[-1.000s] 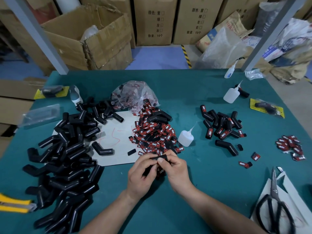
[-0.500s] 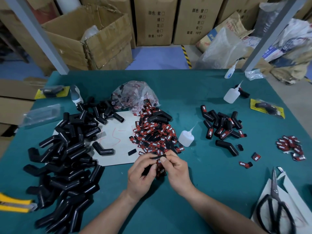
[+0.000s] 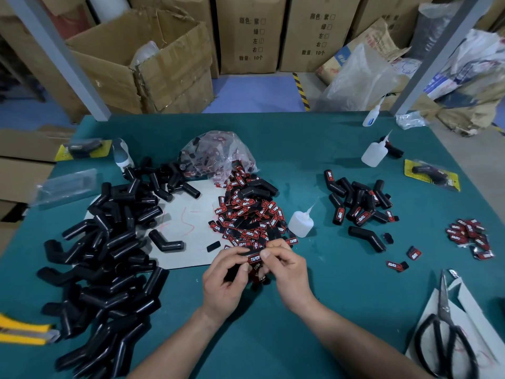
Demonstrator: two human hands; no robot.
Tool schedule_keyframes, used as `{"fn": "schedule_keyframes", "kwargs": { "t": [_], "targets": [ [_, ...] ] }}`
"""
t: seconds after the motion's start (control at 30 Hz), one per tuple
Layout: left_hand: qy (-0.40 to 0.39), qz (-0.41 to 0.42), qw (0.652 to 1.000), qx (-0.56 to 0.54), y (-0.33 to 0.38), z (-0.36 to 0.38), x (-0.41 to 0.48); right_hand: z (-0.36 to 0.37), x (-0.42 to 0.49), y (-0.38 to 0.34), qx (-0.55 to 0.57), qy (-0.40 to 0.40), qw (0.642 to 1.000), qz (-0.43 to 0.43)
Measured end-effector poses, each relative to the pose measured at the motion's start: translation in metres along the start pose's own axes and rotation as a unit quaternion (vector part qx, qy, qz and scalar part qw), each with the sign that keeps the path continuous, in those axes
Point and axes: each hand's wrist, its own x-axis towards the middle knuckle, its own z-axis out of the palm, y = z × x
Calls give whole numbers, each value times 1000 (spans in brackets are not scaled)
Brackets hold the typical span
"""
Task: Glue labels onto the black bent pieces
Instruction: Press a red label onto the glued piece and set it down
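Black bent piece (image 3: pixel 244 252) held just above the surface (image 3: pixel 341 296), mid-width, toward the near edge | left hand (image 3: pixel 224 283) fingers curled round it | right hand (image 3: pixel 287 269) fingers pinching red label (image 3: pixel 254 257) against it | label pile (image 3: pixel 246 214) just beyond

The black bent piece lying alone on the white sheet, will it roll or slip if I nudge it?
The black bent piece probably won't roll far: its elbow bend lies flat on the white sheet. It looks like a hollow tube, so likely light. Its glossy surface may slide easily when pushed.
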Motion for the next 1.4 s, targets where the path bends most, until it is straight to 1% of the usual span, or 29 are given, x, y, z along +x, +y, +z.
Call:
{"fn": "schedule_keyframes", "kwargs": {
  "t": [0.07,0.17,0.27,0.5,0.57,0.67,0.77,0.83,0.97,1.1,1.2,1.4],
  "targets": [
    [-7,8,1000,-2,1,0,0,-2,0,4,-27,-16,999,-12],
    [-18,14,1000,-5,0,2,0,-1,1,7,-55,6,998,-26],
    [-24,12,1000,-2,-2,3,-2,-1,2,10,-32,18,999,-24],
    [-22,17,1000,5,-1,3,-1,-2,3,8,22,-3,1000,18],
    [-16,12,1000,4,0,2,0,-3,3,8,11,-11,1000,14],
    [-14,3,1000,6,1,2,1,-1,2,8,-37,-8,999,-7],
    [-23,-1,1000,7,-1,4,0,-2,3,9,-41,7,999,-8],
    [-24,-4,1000,9,-4,4,-1,-2,2,9,-38,-3,999,0],
    [-17,-38,999,-30,-5,1,-2,0,1,12,-10,-36,999,23],
    [-28,-85,993,-72,-6,3,-5,0,2,11,-2,-17,1000,22],
    [-39,-93,992,-75,-5,5,-5,1,3,8,2,0,1000,14],
    [-54,-83,994,-49,-5,2,-6,-3,4,-2,10,-83,996,37]
  ]
}}
